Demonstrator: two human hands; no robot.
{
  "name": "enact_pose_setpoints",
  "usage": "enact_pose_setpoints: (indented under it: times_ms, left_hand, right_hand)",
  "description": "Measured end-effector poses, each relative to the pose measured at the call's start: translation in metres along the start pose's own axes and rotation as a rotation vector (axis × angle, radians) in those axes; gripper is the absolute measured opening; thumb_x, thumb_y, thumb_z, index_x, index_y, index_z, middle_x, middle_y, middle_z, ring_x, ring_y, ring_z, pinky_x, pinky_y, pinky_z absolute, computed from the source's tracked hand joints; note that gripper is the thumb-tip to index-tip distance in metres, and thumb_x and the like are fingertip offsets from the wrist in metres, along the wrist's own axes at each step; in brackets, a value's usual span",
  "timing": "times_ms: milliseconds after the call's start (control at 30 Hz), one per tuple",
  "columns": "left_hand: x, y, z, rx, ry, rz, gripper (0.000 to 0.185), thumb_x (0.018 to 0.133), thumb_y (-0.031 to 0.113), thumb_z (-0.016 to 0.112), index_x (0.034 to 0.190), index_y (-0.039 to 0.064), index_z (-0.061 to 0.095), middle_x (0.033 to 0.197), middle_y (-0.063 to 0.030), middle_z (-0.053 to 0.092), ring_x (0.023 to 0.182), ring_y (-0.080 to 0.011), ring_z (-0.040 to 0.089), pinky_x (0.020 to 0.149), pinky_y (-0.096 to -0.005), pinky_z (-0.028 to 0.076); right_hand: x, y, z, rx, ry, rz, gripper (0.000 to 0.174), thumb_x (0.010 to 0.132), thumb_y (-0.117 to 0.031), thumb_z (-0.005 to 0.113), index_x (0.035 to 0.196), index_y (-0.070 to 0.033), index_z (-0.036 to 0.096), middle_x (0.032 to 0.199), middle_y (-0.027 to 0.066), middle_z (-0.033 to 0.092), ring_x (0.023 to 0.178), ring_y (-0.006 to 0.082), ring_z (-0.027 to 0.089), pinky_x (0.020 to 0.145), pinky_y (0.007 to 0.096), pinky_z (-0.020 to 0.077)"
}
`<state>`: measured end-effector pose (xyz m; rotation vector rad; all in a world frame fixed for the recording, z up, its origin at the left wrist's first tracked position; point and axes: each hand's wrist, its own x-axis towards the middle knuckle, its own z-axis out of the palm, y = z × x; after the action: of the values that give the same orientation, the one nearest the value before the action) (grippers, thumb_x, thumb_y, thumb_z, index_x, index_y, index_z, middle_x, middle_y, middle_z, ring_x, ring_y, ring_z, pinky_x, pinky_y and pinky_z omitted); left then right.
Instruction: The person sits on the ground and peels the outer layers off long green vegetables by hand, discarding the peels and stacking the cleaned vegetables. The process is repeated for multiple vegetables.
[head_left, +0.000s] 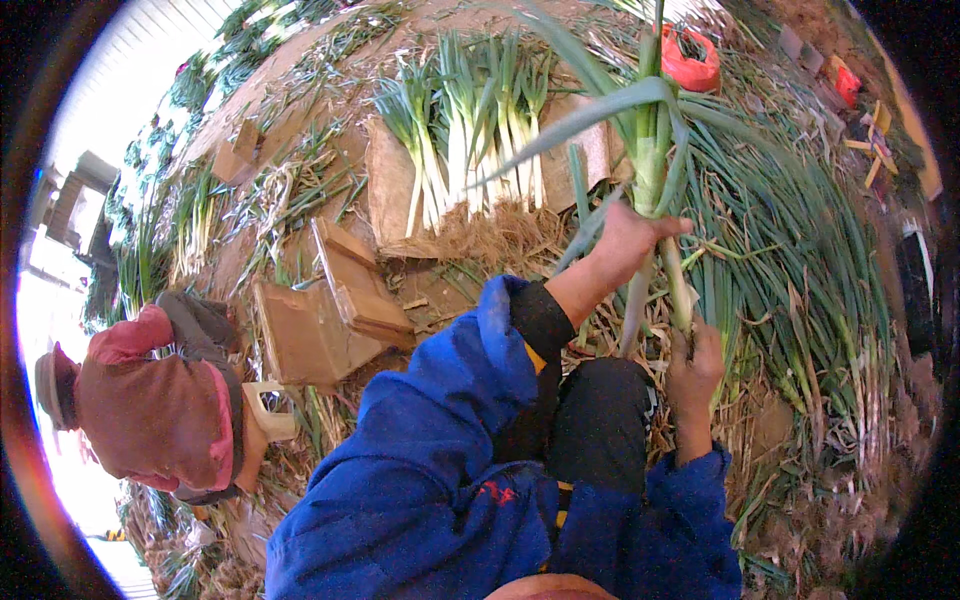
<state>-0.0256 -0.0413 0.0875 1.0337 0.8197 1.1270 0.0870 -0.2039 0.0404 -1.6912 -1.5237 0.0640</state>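
Observation:
My left hand (621, 234) grips a large green onion (649, 161), a long Welsh type held upright with its leaves spreading upward. Some of those leaves bend over to the left. Lower down, my right hand (696, 364) has its fingers closed at the bottom end of a pale stalk strip (676, 289) hanging below my left hand. Whether this strip is a peeled outer layer or the stem itself I cannot tell. Ahead of me, trimmed green onions (480, 142) lie side by side with white stems and bushy roots, on a brown sheet (390, 176).
A big heap of green onions (780, 247) covers the ground on the right. Flattened cardboard (319, 330) lies to the left, near a person (154, 412) seated on a low stool (271, 411). A red plastic bag (690, 64) stands at the far side. Loose leaves litter the soil.

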Motion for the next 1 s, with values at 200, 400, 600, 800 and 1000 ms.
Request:
enact_pose_setpoints:
  times_ms: [200, 400, 600, 800, 1000]
  left_hand:
    - [0.018, -0.018, -0.015, 0.165, 0.050, -0.140, 0.024, 0.066, 0.007, 0.077, 0.082, -0.002, 0.060, 0.076, -0.0077, 0.061, 0.065, -0.0187, 0.058, 0.059, -0.0343, 0.049]
    - [0.018, -0.023, -0.017, -0.037, -0.149, -0.191, 0.019, 0.068, 0.002, 0.074, 0.083, -0.004, 0.064, 0.076, -0.0112, 0.065, 0.065, -0.0215, 0.063, 0.058, -0.0334, 0.050]
    - [0.011, -0.014, -0.008, -0.088, -0.288, -0.151, 0.020, 0.069, 0.002, 0.073, 0.085, -0.005, 0.063, 0.078, -0.0135, 0.066, 0.068, -0.0240, 0.066, 0.064, -0.0349, 0.054]
    - [0.006, -0.018, -0.004, -0.015, -0.289, -0.051, 0.020, 0.070, 0.002, 0.072, 0.087, -0.003, 0.063, 0.080, -0.0140, 0.067, 0.070, -0.0245, 0.066, 0.065, -0.0358, 0.055]
    - [0.006, -0.006, -0.010, 0.020, -0.373, -0.163, 0.036, 0.074, 0.003, 0.069, 0.107, -0.001, 0.053, 0.095, -0.0100, 0.062, 0.087, -0.0239, 0.062, 0.076, -0.0361, 0.052]
  right_hand:
    - [-0.002, 0.008, 0.011, -0.056, 0.045, -0.054, 0.030, 0.080, -0.005, 0.058, 0.110, -0.001, 0.059, 0.090, 0.0186, 0.058, 0.078, 0.0369, 0.057, 0.068, 0.0388, 0.0485]
    - [-0.004, 0.014, -0.001, 0.128, 0.035, 0.127, 0.016, 0.082, -0.004, 0.055, 0.097, 0.001, 0.060, 0.083, 0.0187, 0.058, 0.072, 0.0344, 0.057, 0.065, 0.0385, 0.0460]
    - [0.007, 0.017, -0.008, 0.460, -0.133, 0.414, 0.026, 0.085, -0.023, 0.059, 0.088, 0.003, 0.062, 0.070, 0.0165, 0.058, 0.059, 0.0203, 0.048, 0.057, 0.0342, 0.0421]
    - [0.024, 0.016, -0.008, 0.407, -0.229, 0.421, 0.029, 0.077, -0.026, 0.068, 0.082, 0.002, 0.065, 0.065, 0.0151, 0.059, 0.057, 0.0178, 0.054, 0.057, 0.0320, 0.0436]
    - [0.031, 0.020, -0.010, 0.428, -0.235, 0.415, 0.028, 0.078, -0.023, 0.065, 0.085, 0.004, 0.064, 0.071, 0.0148, 0.061, 0.062, 0.0200, 0.056, 0.060, 0.0315, 0.0447]
